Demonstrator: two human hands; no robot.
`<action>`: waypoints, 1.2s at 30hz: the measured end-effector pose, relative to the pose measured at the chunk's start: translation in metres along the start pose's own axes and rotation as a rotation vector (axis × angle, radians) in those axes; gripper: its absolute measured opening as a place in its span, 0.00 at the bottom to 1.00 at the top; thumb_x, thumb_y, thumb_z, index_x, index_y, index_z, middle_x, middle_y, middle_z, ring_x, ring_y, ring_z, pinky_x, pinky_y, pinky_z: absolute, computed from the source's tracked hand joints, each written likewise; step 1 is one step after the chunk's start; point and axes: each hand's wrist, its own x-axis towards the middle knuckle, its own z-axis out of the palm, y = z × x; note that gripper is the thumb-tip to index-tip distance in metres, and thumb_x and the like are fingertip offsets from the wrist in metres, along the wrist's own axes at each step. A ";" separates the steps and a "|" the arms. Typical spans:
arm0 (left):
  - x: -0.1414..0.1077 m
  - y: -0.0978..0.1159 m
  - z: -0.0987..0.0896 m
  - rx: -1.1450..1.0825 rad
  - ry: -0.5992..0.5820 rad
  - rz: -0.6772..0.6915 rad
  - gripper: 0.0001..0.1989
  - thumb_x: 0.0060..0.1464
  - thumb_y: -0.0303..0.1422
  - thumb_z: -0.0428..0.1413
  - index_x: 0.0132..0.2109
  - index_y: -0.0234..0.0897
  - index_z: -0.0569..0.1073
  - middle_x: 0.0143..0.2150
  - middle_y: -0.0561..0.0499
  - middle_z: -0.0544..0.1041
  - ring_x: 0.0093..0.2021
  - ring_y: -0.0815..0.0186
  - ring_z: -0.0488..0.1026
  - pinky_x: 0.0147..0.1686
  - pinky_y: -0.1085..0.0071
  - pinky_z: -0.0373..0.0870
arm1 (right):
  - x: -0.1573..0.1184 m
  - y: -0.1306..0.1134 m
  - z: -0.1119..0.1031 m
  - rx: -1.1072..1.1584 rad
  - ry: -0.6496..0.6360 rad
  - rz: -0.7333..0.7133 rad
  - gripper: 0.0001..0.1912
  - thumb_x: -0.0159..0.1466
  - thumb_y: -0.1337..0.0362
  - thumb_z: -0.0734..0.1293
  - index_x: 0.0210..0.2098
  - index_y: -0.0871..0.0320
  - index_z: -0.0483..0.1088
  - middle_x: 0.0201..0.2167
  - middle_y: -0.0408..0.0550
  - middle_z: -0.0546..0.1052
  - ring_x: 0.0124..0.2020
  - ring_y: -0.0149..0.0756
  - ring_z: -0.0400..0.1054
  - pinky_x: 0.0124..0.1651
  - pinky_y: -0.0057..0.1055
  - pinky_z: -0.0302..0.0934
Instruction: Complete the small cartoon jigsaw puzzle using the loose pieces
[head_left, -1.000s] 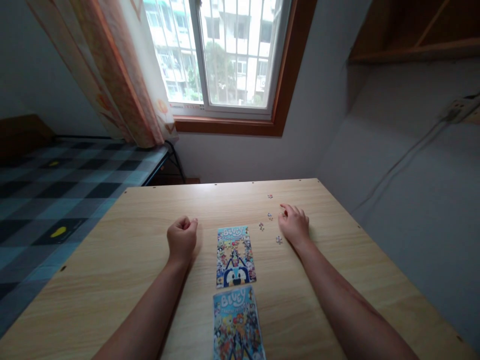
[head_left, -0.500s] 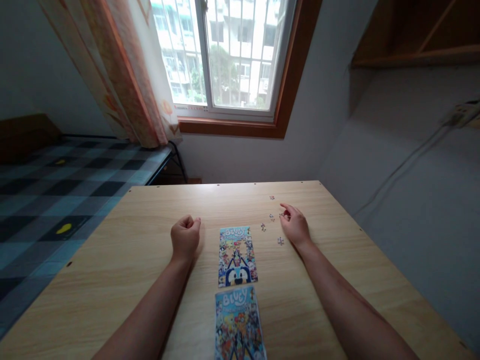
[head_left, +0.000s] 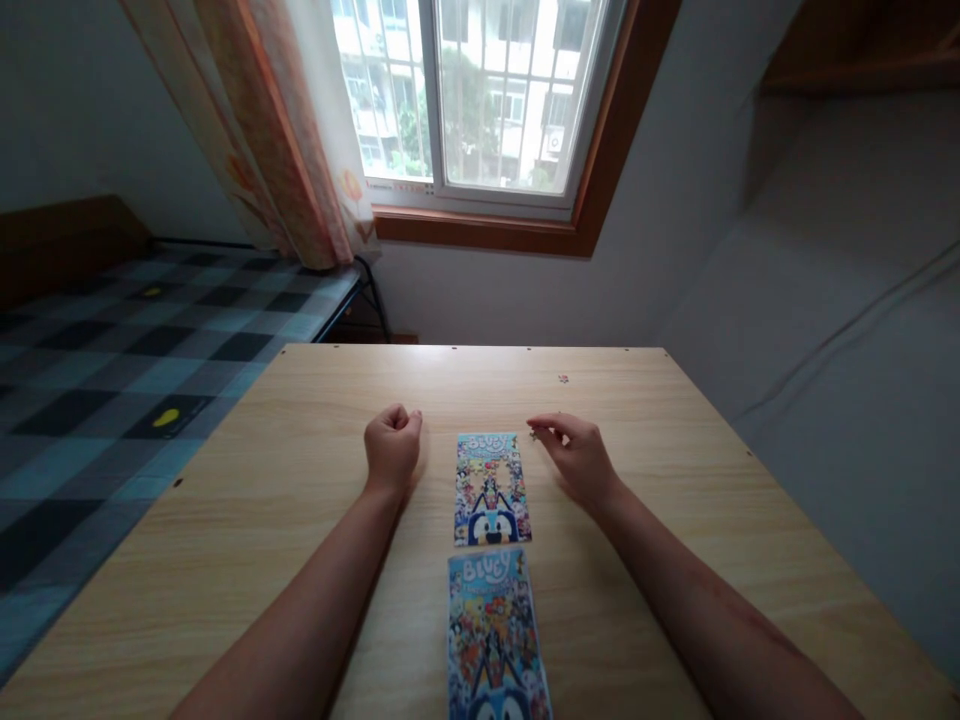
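Head view: a small, dark-patterned, knobbed jigsaw piece [head_left: 533, 435] sits at the fingertips of the right hand [head_left: 581, 455], thumb and index finger drawn narrowly together on it. It is just beyond the upper right corner of a flat, rectangular, partly assembled jigsaw puzzle [head_left: 493, 521], apart from it. The puzzle has a light blue top lettered "BLUEY", a crowd of tiny coloured figures and a blue dog's head along the bottom edge. Its outer border is filled in, while tan, irregular gaps show through in the middle. Left of the puzzle, and not touching it, the left hand [head_left: 392, 455] is curled into a fist with the thumb across the top; whether anything is inside, I cannot tell.

Just below the puzzle lies a glossy rectangular picture [head_left: 496, 620] with the same design, complete, its lower end cut off by the view; whether it is a sheet or a flat box is unclear. One loose reddish jigsaw piece [head_left: 564, 379] lies near the far edge.

All of this is on a pale wood-grained table [head_left: 315, 440] with small dark holes along its edges. Beyond it are a barred sliding window [head_left: 506, 120] in an orange-brown frame and an orange-and-cream flowered curtain [head_left: 274, 120]. To the left is a bed [head_left: 225, 310] with a black, grey and teal checked cover; at upper right, a brown wooden shelf [head_left: 862, 75] above a pale cable [head_left: 847, 327] on the wall.
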 end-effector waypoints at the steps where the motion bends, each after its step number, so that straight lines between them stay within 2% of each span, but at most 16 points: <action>1: 0.000 -0.001 0.000 -0.004 0.000 0.004 0.22 0.47 0.36 0.57 0.21 0.41 0.49 0.20 0.59 0.48 0.22 0.71 0.47 0.25 0.71 0.48 | -0.002 -0.004 0.005 0.033 -0.047 0.009 0.10 0.67 0.63 0.67 0.41 0.51 0.81 0.37 0.47 0.84 0.34 0.39 0.76 0.37 0.34 0.68; 6: 0.000 -0.002 0.002 -0.001 -0.006 0.016 0.22 0.48 0.35 0.56 0.21 0.41 0.49 0.20 0.59 0.48 0.22 0.72 0.47 0.24 0.71 0.48 | -0.011 -0.009 0.021 0.135 -0.189 0.038 0.10 0.66 0.66 0.67 0.43 0.50 0.81 0.39 0.45 0.84 0.38 0.37 0.78 0.40 0.33 0.70; 12: 0.000 -0.001 0.002 0.013 -0.008 0.016 0.21 0.48 0.35 0.56 0.21 0.40 0.49 0.20 0.59 0.48 0.22 0.72 0.47 0.25 0.72 0.48 | -0.010 0.002 0.015 0.124 -0.295 -0.009 0.17 0.66 0.70 0.65 0.51 0.50 0.77 0.42 0.46 0.84 0.41 0.38 0.78 0.44 0.36 0.72; 14: 0.000 0.000 0.002 0.015 -0.010 0.016 0.21 0.48 0.34 0.56 0.21 0.40 0.49 0.20 0.59 0.48 0.22 0.72 0.47 0.25 0.72 0.48 | -0.008 0.003 0.012 0.015 -0.288 -0.092 0.18 0.66 0.71 0.66 0.52 0.49 0.77 0.44 0.47 0.83 0.44 0.39 0.77 0.48 0.40 0.71; 18: -0.001 0.001 0.002 0.013 -0.014 0.026 0.21 0.49 0.34 0.56 0.21 0.40 0.49 0.20 0.59 0.48 0.22 0.72 0.48 0.25 0.72 0.48 | -0.004 0.001 0.004 -0.211 -0.152 -0.244 0.15 0.67 0.70 0.67 0.50 0.51 0.78 0.49 0.51 0.80 0.52 0.45 0.71 0.56 0.48 0.65; 20: -0.001 0.001 0.002 0.010 -0.014 0.031 0.21 0.49 0.34 0.56 0.21 0.40 0.49 0.20 0.59 0.48 0.22 0.72 0.48 0.25 0.71 0.48 | -0.003 -0.002 0.000 -0.245 -0.142 -0.263 0.12 0.67 0.69 0.68 0.47 0.52 0.78 0.46 0.51 0.80 0.49 0.45 0.72 0.54 0.46 0.65; 23: 0.000 -0.001 0.002 0.005 -0.017 0.035 0.22 0.49 0.34 0.56 0.21 0.40 0.48 0.20 0.59 0.48 0.22 0.72 0.47 0.25 0.71 0.48 | -0.002 -0.004 -0.005 -0.247 -0.236 -0.290 0.07 0.65 0.67 0.71 0.42 0.52 0.79 0.41 0.48 0.81 0.43 0.42 0.72 0.51 0.43 0.65; 27: -0.001 -0.002 0.002 0.026 -0.027 0.045 0.22 0.51 0.33 0.56 0.22 0.41 0.48 0.20 0.59 0.47 0.21 0.72 0.48 0.25 0.71 0.48 | -0.003 -0.002 -0.006 -0.302 -0.342 -0.318 0.06 0.63 0.63 0.74 0.40 0.53 0.79 0.39 0.47 0.82 0.42 0.42 0.71 0.49 0.43 0.63; 29: -0.004 0.001 0.002 0.085 -0.054 0.107 0.22 0.54 0.33 0.55 0.21 0.40 0.48 0.20 0.59 0.48 0.21 0.71 0.49 0.25 0.70 0.49 | -0.003 -0.002 -0.005 -0.337 -0.353 -0.325 0.07 0.62 0.61 0.75 0.39 0.53 0.79 0.40 0.48 0.81 0.42 0.43 0.70 0.49 0.43 0.63; 31: -0.010 0.006 0.003 0.178 -0.135 0.252 0.22 0.56 0.32 0.55 0.21 0.40 0.51 0.20 0.58 0.52 0.22 0.70 0.52 0.27 0.69 0.52 | -0.003 -0.002 -0.004 -0.350 -0.347 -0.324 0.06 0.62 0.61 0.75 0.38 0.53 0.80 0.39 0.49 0.81 0.41 0.43 0.70 0.49 0.43 0.62; 34: -0.019 0.016 0.006 0.275 -0.369 0.534 0.12 0.55 0.31 0.58 0.26 0.39 0.65 0.27 0.53 0.69 0.32 0.64 0.65 0.35 0.67 0.62 | -0.003 -0.003 -0.003 -0.336 -0.359 -0.334 0.02 0.63 0.63 0.74 0.35 0.53 0.80 0.35 0.47 0.81 0.38 0.40 0.70 0.47 0.41 0.62; 36: -0.023 0.021 0.007 0.290 -0.508 0.639 0.03 0.55 0.31 0.61 0.34 0.39 0.74 0.36 0.50 0.76 0.40 0.60 0.70 0.43 0.63 0.66 | -0.003 -0.002 -0.002 -0.317 -0.381 -0.351 0.01 0.63 0.65 0.73 0.35 0.53 0.80 0.34 0.46 0.82 0.37 0.39 0.70 0.46 0.40 0.63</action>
